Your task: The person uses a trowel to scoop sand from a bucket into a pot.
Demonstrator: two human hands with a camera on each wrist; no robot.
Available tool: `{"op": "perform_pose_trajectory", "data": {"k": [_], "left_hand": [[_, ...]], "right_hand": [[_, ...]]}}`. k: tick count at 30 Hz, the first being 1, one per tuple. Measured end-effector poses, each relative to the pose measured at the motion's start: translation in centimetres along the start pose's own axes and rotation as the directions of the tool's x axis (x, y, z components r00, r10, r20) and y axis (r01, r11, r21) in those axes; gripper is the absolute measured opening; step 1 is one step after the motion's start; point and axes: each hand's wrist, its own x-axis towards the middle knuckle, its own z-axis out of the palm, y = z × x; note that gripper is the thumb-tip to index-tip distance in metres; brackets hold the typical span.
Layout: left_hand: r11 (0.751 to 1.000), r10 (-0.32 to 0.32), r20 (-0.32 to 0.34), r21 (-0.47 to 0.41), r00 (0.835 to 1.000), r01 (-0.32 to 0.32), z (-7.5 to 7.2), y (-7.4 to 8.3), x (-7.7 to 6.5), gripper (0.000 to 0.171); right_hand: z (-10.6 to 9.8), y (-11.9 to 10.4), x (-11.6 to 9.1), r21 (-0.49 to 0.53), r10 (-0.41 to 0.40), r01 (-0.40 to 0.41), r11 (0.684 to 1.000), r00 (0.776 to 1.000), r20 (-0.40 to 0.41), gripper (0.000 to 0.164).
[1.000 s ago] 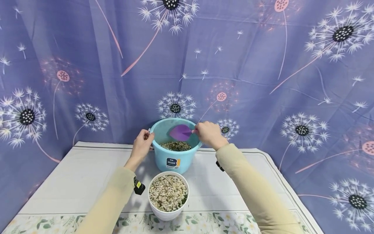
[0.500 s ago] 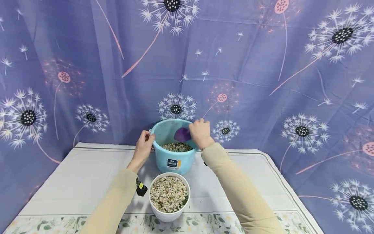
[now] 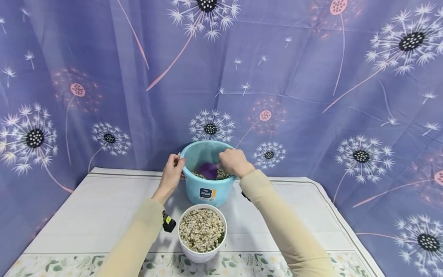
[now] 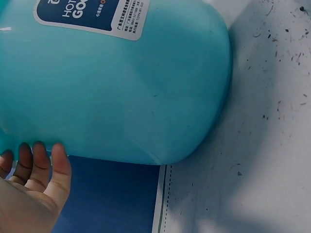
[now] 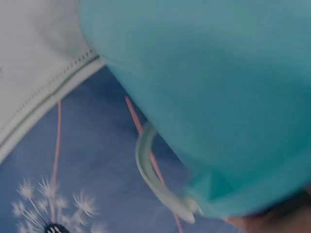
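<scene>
A light blue bucket [image 3: 224, 192] stands at the back of the table. My left hand [image 3: 169, 174] grips its left rim, and the left wrist view shows that hand's fingers [image 4: 59, 167] against the bucket wall. Over the right rim reaches my right hand [image 3: 235, 162], holding a purple trowel [image 3: 208, 170] whose blade is down at the grainy mix [image 3: 222, 176] inside. The trowel's handle is hidden in that hand. In the right wrist view the bucket wall [image 5: 209, 97] covers most of the hand.
Just in front of the bucket, a white pot [image 3: 199, 257] is filled with pale grainy mix [image 3: 200, 229]. Dark crumbs lie on the white tablecloth [image 3: 117, 207]. A patterned blue curtain [image 3: 155, 115] hangs right behind. A bail handle [image 5: 153, 179] hangs at the bucket's side.
My right hand has moved left and down over the bucket, lowering the trowel blade from above the mix onto it. The left hand keeps its grip on the rim.
</scene>
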Motion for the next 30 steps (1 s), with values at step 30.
{"op": "perform_pose_trajectory", "data": {"k": [30], "left_hand": [[1.000,-0.005,0.016,0.007,1.000,0.005,-0.2,0.3,-0.2,0.023]], "right_hand": [[-3.9,4.6,-2.5,0.587,-0.172,-0.050,0.808,0.933,0.317,0.020]]}}
